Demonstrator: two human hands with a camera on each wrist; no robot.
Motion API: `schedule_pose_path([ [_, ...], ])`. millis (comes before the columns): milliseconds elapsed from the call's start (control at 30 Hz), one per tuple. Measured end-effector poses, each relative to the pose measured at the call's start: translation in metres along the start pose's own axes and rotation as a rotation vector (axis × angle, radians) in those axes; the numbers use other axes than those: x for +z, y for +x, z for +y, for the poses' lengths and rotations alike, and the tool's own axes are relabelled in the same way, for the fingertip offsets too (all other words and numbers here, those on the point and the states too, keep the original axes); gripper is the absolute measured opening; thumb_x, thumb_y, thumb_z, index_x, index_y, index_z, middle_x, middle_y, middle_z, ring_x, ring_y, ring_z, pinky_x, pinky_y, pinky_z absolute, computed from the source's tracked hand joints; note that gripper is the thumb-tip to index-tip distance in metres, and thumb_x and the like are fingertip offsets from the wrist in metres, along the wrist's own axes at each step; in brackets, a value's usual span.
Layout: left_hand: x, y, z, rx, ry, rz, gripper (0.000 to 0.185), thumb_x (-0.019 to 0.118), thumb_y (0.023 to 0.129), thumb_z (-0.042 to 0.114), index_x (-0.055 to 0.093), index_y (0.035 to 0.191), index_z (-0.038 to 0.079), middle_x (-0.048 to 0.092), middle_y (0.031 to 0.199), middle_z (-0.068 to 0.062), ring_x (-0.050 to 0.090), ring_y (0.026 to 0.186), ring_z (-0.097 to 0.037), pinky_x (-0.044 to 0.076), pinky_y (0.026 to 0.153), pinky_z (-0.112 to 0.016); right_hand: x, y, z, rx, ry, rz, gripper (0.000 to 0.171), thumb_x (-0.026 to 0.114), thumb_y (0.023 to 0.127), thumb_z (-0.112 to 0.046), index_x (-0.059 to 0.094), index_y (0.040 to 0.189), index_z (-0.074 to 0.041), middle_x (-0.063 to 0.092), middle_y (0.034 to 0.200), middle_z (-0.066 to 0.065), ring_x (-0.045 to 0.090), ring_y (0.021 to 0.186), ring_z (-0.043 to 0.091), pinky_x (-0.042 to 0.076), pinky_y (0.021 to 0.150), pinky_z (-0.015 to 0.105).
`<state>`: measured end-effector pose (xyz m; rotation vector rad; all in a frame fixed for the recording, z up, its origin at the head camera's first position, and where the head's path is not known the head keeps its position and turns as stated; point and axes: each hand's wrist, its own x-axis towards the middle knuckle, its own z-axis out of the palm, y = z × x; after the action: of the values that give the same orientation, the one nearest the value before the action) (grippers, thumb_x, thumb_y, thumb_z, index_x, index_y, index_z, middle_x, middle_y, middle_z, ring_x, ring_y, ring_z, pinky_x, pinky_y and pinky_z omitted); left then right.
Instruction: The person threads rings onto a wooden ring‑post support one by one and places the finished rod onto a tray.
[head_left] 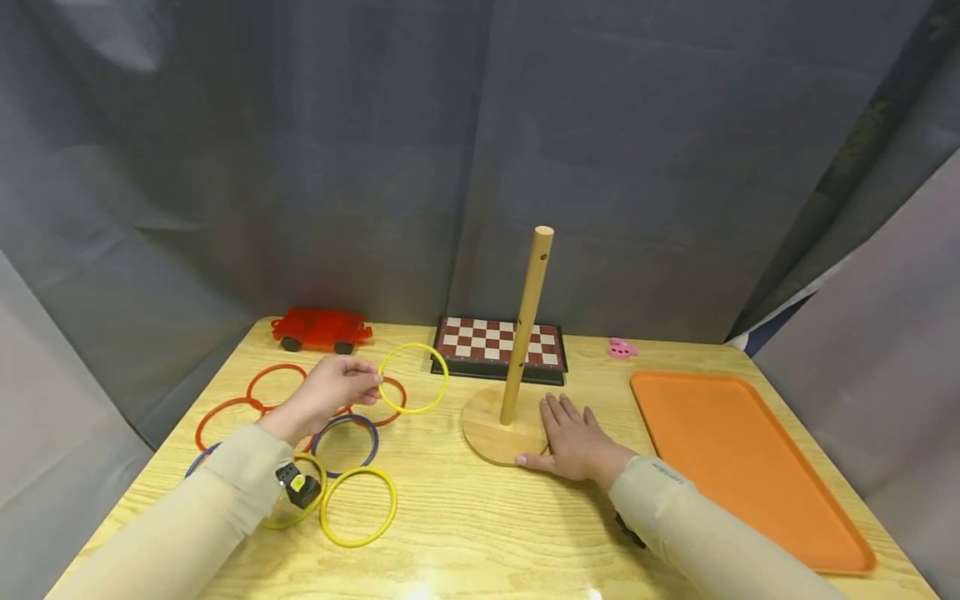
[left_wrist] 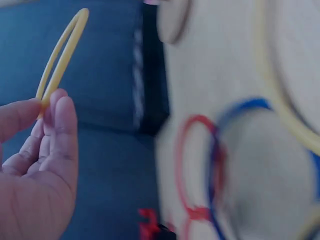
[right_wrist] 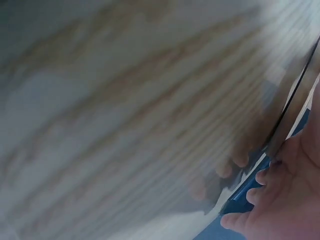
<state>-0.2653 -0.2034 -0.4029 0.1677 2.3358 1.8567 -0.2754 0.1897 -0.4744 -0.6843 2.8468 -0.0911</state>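
In the head view my left hand (head_left: 335,392) pinches a yellow ring (head_left: 446,375) by its edge, between thumb and fingertips. The left wrist view has the same yellow ring (left_wrist: 70,50) raised above the fingers, clear of the table. A wooden peg (head_left: 525,325) stands upright on a round wooden base (head_left: 487,429). My right hand (head_left: 577,442) lies against the right edge of that base, fingers extended and thumb at the front edge. Beneath and around the left arm lie red rings (head_left: 225,408), blue rings (head_left: 347,473) and yellow rings (head_left: 358,544), some overlapping.
A red toy car (head_left: 318,329) stands at the back left. Behind the peg is a checkered game board (head_left: 468,340) on a dark case. A small pink toy (head_left: 621,348) sits at the back right, and an orange tray (head_left: 742,467) lies along the right side. Grey curtains enclose the table.
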Motion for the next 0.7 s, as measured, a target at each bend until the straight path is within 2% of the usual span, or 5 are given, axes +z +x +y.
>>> schedule_pose_path([
  [167, 0.011, 0.007, 0.039, 0.100, -0.080, 0.000, 0.027, 0.059, 0.103, 0.000, 0.056, 0.122, -0.019, 0.067, 0.098, -0.013, 0.070, 0.083, -0.016, 0.060, 0.082, -0.028, 0.005, 0.002, 0.004, -0.004, -0.021, -0.002, 0.119, 0.036, 0.091, -0.087, 0.016, 0.161, 0.007, 0.014, 0.167, 0.027, 0.012, 0.154, 0.045, 0.015, 0.119, 0.068],
  [233, 0.017, 0.009, 0.058, 0.134, -0.125, 0.000, 0.024, 0.058, 0.103, -0.002, 0.057, 0.120, -0.019, 0.068, 0.094, -0.010, 0.069, 0.082, -0.015, 0.060, 0.081, -0.028, 0.005, 0.001, 0.003, -0.005, -0.013, -0.002, 0.120, 0.037, 0.090, -0.087, 0.017, 0.161, 0.008, 0.014, 0.167, 0.027, 0.011, 0.154, 0.045, 0.015, 0.119, 0.068],
  [400, 0.034, 0.014, 0.110, 0.204, -0.252, -0.017, 0.016, 0.059, 0.102, -0.004, 0.060, 0.114, -0.014, 0.069, 0.090, -0.006, 0.068, 0.080, -0.014, 0.060, 0.080, -0.027, 0.000, -0.001, 0.000, 0.002, 0.014, -0.001, 0.115, 0.044, 0.093, -0.081, 0.020, 0.159, 0.009, 0.017, 0.166, 0.029, 0.012, 0.153, 0.047, 0.016, 0.119, 0.069],
  [533, 0.049, 0.021, 0.149, 0.254, -0.357, -0.043, 0.008, 0.060, 0.102, -0.005, 0.062, 0.107, -0.009, 0.069, 0.089, -0.008, 0.067, 0.078, -0.015, 0.059, 0.076, -0.026, -0.003, -0.003, -0.003, 0.016, 0.004, -0.011, 0.110, 0.048, 0.095, -0.077, 0.020, 0.160, 0.008, 0.016, 0.166, 0.028, 0.012, 0.153, 0.046, 0.017, 0.119, 0.068],
  [700, 0.070, 0.035, 0.183, 0.284, -0.387, -0.080, 0.005, 0.061, 0.101, -0.004, 0.064, 0.103, -0.007, 0.067, 0.089, -0.010, 0.066, 0.077, -0.016, 0.059, 0.074, -0.025, -0.005, -0.004, -0.004, 0.025, 0.008, -0.013, 0.109, 0.050, 0.096, -0.075, 0.020, 0.160, 0.008, 0.017, 0.166, 0.028, 0.014, 0.153, 0.046, 0.018, 0.118, 0.068],
])
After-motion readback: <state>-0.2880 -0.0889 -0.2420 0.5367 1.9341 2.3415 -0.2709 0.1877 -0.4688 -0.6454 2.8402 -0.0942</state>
